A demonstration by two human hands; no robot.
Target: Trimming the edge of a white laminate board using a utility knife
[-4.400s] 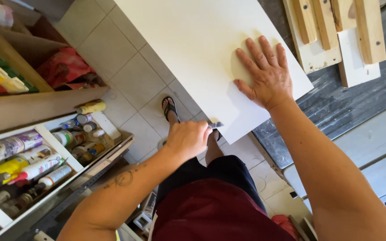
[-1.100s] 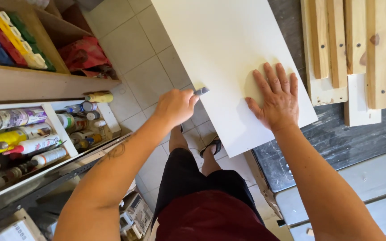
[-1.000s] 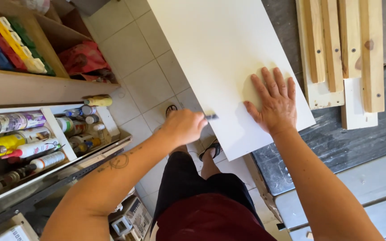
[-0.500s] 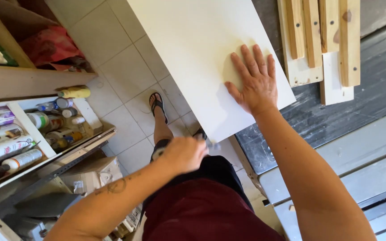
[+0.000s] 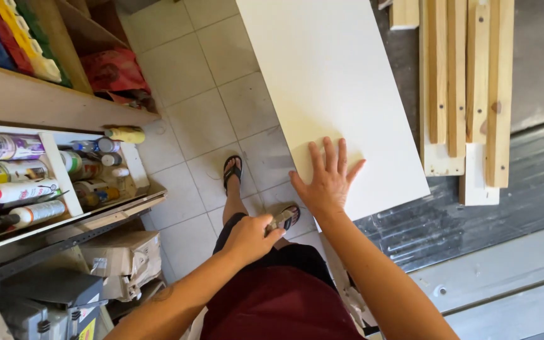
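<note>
While the white board lay on the dark bench, long axis running away from the worker, the right hand pressed flat, fingers spread, on its near corner. The left hand, closed around a small tool, hung just off that edge above the tiled floor.

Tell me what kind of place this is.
Probably a small woodworking or DIY workshop: a white board lies on a workbench under the right hand, wooden slats lie beside it, and shelves hold sealant tubes and spray cans.
</note>
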